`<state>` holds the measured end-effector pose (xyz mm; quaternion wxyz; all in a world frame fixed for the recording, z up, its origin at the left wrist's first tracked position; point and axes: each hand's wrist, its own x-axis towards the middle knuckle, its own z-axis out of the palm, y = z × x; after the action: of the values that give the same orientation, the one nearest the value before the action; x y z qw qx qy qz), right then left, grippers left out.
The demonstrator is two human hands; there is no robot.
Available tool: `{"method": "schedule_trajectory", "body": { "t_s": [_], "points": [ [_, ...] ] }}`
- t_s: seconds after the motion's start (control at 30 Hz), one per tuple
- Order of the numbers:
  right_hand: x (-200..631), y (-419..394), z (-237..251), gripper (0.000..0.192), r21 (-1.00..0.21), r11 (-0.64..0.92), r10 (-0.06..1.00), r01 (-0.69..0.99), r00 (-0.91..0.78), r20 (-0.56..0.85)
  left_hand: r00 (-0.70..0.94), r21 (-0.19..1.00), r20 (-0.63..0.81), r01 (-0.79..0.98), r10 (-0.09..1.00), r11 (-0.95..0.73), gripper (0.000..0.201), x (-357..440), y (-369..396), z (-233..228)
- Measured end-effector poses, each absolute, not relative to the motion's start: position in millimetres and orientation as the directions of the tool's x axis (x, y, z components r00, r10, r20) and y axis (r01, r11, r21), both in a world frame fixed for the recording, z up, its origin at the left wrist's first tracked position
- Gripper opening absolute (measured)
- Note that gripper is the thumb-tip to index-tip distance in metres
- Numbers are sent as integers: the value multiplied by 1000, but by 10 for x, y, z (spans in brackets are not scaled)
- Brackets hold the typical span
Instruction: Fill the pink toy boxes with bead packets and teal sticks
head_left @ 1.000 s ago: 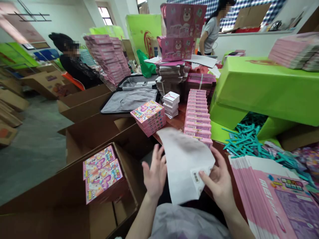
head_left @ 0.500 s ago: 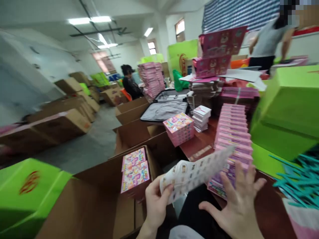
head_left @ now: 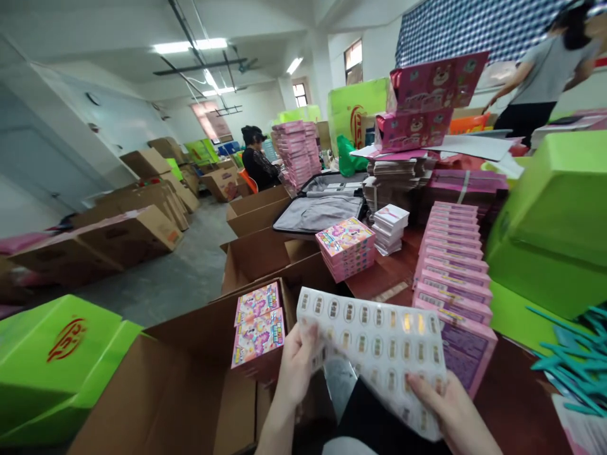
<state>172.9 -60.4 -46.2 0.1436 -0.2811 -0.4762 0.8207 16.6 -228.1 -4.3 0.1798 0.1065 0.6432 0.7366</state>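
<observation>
A white sheet of small oval stickers (head_left: pixel 377 335) spans the space between my hands, above my lap. My left hand (head_left: pixel 300 354) grips its left edge, where the sheet bends. On the lower right part, my right hand (head_left: pixel 443 398) pinches it, thumb on top and fingers hidden beneath. Just beyond my right hand, a row of overlapping pink boxes (head_left: pixel 455 278) leans along the table. To the left of my left hand, printed pink boxes (head_left: pixel 258 332) sit inside an open cardboard carton (head_left: pixel 190 366).
A stack of pink boxes (head_left: pixel 346 246) and a pile of white cards (head_left: pixel 391 227) stand on the brown table (head_left: pixel 512 392). Green boxes (head_left: pixel 554 221) and teal strips (head_left: pixel 578 360) lie right. An open grey suitcase (head_left: pixel 317 212) is behind. Two people (head_left: pixel 258 161) are farther off.
My right hand, spread and off the sheet before, has taken hold of its lower right. The sheet has turned flatter, its sticker face now showing. The view has shifted slightly.
</observation>
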Motion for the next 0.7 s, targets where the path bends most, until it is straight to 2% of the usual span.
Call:
{"method": "schedule_trajectory", "body": {
  "t_s": [0.1,0.17,0.2,0.23,0.3,0.33,0.37,0.4,0.47,0.53,0.57,0.63,0.67,0.7],
  "points": [
    [1698,-517,-428,50,-878,-472,547,73,-757,-357,-953,995,-57,-30,298,94,51,3,-2185,-139],
    [1687,-444,-404,53,-860,-509,523,35,-781,-341,-973,994,-33,-8,228,109,53,-88,-2142,-171],
    [1684,-414,-390,56,-850,-526,555,-19,-765,-326,-971,996,-44,-25,237,84,53,-114,-2129,-175],
    [1682,-389,-376,58,-848,-523,626,-87,-714,-313,-952,997,-78,-66,296,50,54,-124,-2119,-171],
    [1689,-352,-351,59,-865,-458,781,-204,-558,-282,-848,981,-176,-194,500,15,56,-101,-2099,-149],
    [1700,-339,-340,57,-875,-426,823,-231,-500,-269,-797,972,-204,-235,568,20,54,-74,-2083,-135],
    [1717,-326,-330,54,-879,-414,835,-237,-483,-263,-780,970,-212,-239,589,33,51,-43,-2061,-122],
    [1738,-314,-320,49,-876,-428,820,-223,-504,-273,-802,977,-198,-208,563,48,46,-12,-2030,-111],
    [1790,-292,-300,42,-863,-467,792,-192,-525,-312,-896,996,-82,-61,436,63,35,37,-1953,-96],
    [1836,-279,-277,45,-871,-452,817,-192,-481,-318,-938,983,161,180,308,33,25,66,-1879,-83],
    [1855,-278,-264,52,-885,-419,839,-202,-459,-292,-922,949,305,314,238,0,24,76,-1854,-73],
    [1888,-285,-233,76,-919,-325,865,-223,-462,-194,-819,822,569,564,73,-84,26,93,-1845,-46],
    [1907,-290,-216,83,-935,-274,860,-226,-493,-132,-745,739,667,663,-13,-122,27,101,-1863,-30],
    [1931,-296,-198,81,-949,-222,839,-222,-539,-70,-666,650,742,743,-78,-160,29,106,-1894,-14]
  ]
}}
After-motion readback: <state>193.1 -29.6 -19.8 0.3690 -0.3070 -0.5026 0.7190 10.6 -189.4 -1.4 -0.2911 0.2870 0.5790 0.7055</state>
